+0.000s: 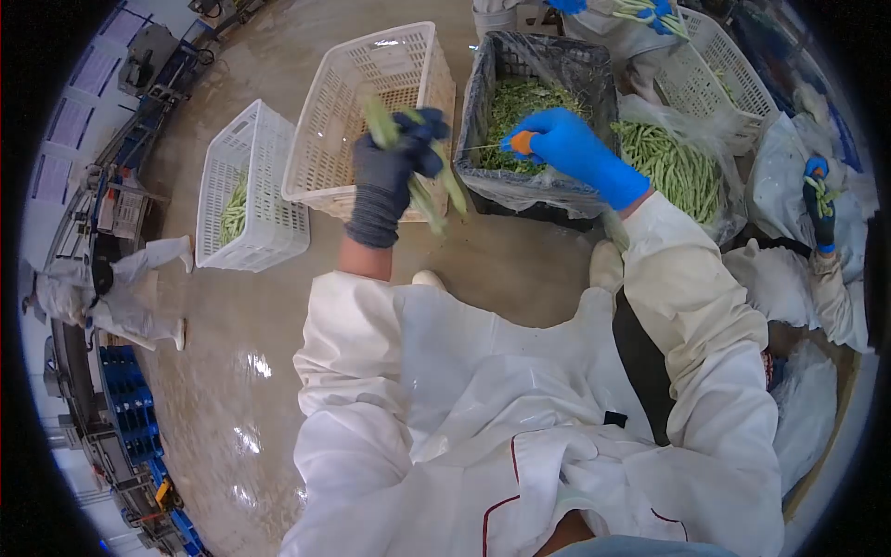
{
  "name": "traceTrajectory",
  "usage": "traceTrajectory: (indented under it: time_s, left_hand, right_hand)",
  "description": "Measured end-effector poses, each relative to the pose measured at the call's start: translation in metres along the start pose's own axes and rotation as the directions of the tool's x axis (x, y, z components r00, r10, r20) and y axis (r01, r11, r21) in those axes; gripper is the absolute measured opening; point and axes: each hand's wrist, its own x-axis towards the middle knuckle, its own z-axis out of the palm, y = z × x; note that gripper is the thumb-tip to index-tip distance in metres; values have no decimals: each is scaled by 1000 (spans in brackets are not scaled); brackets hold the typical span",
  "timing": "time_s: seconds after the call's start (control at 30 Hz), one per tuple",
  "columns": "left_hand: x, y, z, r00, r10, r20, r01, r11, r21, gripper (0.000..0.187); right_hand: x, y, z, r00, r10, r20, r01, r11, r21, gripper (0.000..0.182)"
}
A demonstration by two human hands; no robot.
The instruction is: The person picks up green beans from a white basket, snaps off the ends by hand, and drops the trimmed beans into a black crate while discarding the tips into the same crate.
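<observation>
My left hand [392, 167], in a dark grey knit glove, is closed around several long green beans [425, 202]. They stick out above and below the fist, somewhat blurred, in front of a tall white crate [311, 121]. My right hand [574, 153], in a blue glove, grips a small knife by its orange handle [522, 142]. Its thin blade points left, towards the beans but apart from them. Beneath the knife stands a dark crate [603, 79] lined with black plastic, containing green trimmings [534, 102].
A clear bag of green beans [673, 167] stands right of the dark crate. Another white crate [288, 237] at left holds beans. Co-workers' gloved hands [664, 20] work at the top right and a co-worker's hand [820, 200] at far right. A person [121, 283] walks on the wet floor [241, 390].
</observation>
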Motion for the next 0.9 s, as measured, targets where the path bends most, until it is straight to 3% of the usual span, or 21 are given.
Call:
traceTrajectory:
  time_s: [0.07, 0.17, 0.27, 0.33, 0.37, 0.47, 0.57, 0.67, 0.7, 0.73, 0.8, 0.87, 0.9]
  left_hand:
    - [11, -6, -23, 990, 35, -139, -56, 986, -157, 28]
    - [17, -6, -47, 981, 71, -183, -134, 923, -361, 34]
    - [15, -6, -51, 983, 97, -157, -154, 900, -409, 38]
    - [15, -8, -46, 987, 113, -115, -154, 871, -466, 33]
    - [15, -10, -42, 988, 123, -95, -154, 855, -496, 30]
    - [11, -9, -24, 989, 143, -45, -145, 841, -520, 30]
    - [7, -3, -12, 994, 97, -57, -112, 858, -501, 29]
    - [9, 4, -24, 976, 132, -173, -191, 900, -391, 29]
    - [10, 7, -30, 962, 154, -224, -225, 914, -337, 30]
    - [7, 9, -34, 940, 179, -291, -229, 962, -149, 30]
    - [5, 13, -32, 955, 174, -240, -158, 984, 84, 27]
    - [-3, 2, -15, 994, 53, -95, -38, 987, 157, 29]
    - [-8, 7, 2, 999, -39, -14, 41, 978, 203, 35]
  right_hand:
    - [2, 14, -10, 997, 16, -70, -40, 934, -355, 25]
    - [2, 45, -18, 969, -64, -238, -79, 835, -544, 28]
    - [-1, 37, -15, 886, -299, -355, -147, 545, -826, 38]
    - [1, 19, -7, 963, -139, -230, 17, 886, -463, 41]
    - [4, 11, -1, 987, -90, -136, 59, 974, -218, 42]
    - [10, -1, 24, 976, -205, 71, 177, 943, 283, 36]
    - [6, -16, 29, 985, -62, 163, -12, 908, 418, 29]
    - [5, -12, 21, 999, -48, -20, 50, 996, 75, 24]
    - [4, -9, 18, 987, -139, -86, 136, 990, -45, 22]
    - [3, -5, 15, 962, -233, -142, 208, 963, -169, 21]
    - [1, -2, 15, 902, -399, -163, 327, 880, -346, 20]
    - [-2, -1, 19, 839, -533, -109, 439, 782, -443, 22]
    - [-5, -8, 21, 837, -540, -93, 465, 790, -399, 22]
